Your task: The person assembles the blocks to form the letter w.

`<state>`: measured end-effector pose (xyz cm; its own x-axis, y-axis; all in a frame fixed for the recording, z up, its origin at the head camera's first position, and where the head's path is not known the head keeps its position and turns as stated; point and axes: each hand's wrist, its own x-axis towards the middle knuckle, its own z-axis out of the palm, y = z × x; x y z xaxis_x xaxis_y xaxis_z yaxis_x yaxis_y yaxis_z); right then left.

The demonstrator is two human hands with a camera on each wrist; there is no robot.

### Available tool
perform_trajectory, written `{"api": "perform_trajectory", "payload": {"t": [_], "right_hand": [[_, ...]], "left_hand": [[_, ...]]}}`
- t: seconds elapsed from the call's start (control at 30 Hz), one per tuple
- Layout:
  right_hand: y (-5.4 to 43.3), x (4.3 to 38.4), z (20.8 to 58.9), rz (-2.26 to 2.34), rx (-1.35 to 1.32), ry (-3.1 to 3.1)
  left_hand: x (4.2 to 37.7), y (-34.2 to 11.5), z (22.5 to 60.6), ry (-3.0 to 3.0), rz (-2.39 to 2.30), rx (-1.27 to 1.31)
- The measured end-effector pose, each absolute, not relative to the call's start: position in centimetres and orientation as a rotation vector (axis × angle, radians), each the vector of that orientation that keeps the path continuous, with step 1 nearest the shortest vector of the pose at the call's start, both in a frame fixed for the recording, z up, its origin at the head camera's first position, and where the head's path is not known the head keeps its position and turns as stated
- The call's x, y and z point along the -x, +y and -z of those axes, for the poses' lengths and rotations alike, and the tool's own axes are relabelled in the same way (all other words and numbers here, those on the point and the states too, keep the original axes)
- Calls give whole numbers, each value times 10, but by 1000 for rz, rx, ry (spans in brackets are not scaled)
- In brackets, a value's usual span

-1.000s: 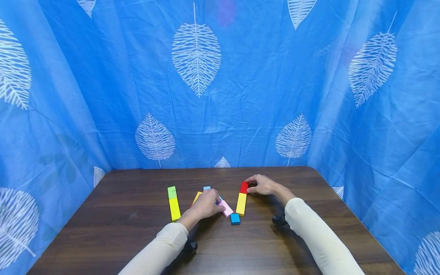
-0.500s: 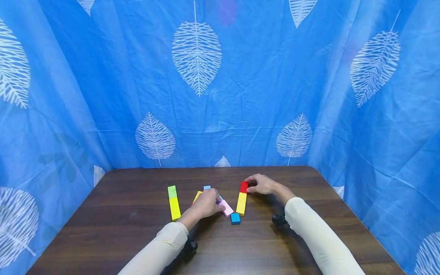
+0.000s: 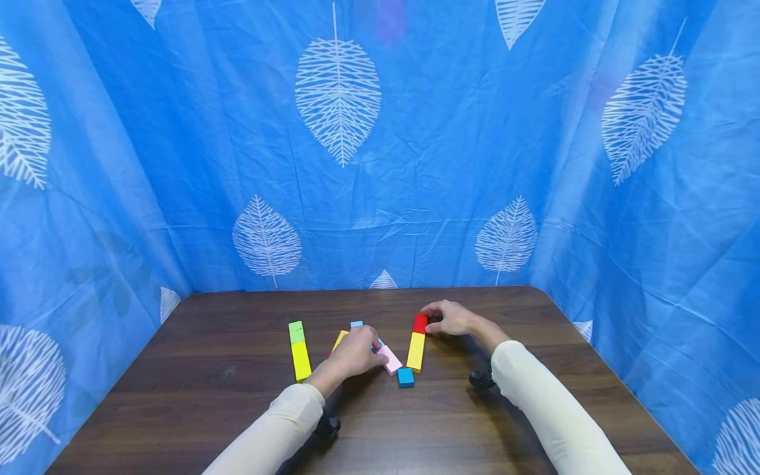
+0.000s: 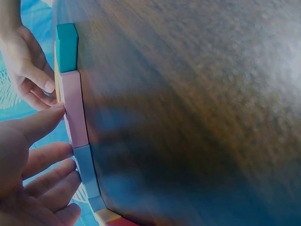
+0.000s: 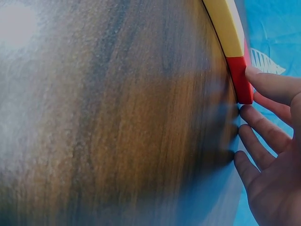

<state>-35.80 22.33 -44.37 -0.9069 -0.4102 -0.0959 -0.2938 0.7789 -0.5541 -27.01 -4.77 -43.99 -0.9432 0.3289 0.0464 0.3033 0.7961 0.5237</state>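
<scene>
My left hand is over the middle of a row of wooden blocks, its thumb and fingers at the pink block and the light blue block that adjoins it. My right hand pinches the red block between thumb and index finger, the other fingers resting by the table. Against the red block's near end lies a yellow block. A darker blue block sits at the near ends of the pink and yellow blocks. My left hand partly hides another yellow block.
Further left, a light green block and a bright yellow block lie end to end. Another light blue block shows behind my left hand. The brown wooden table meets a blue leaf-patterned curtain around its sides.
</scene>
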Motion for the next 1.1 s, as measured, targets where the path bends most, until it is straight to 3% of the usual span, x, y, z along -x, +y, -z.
{"api": "perform_trajectory", "payload": {"t": [1.1], "right_hand": [[233,352,431,778,615,2780]], "left_hand": [[271,-43,433,2919,-811,-542]]}}
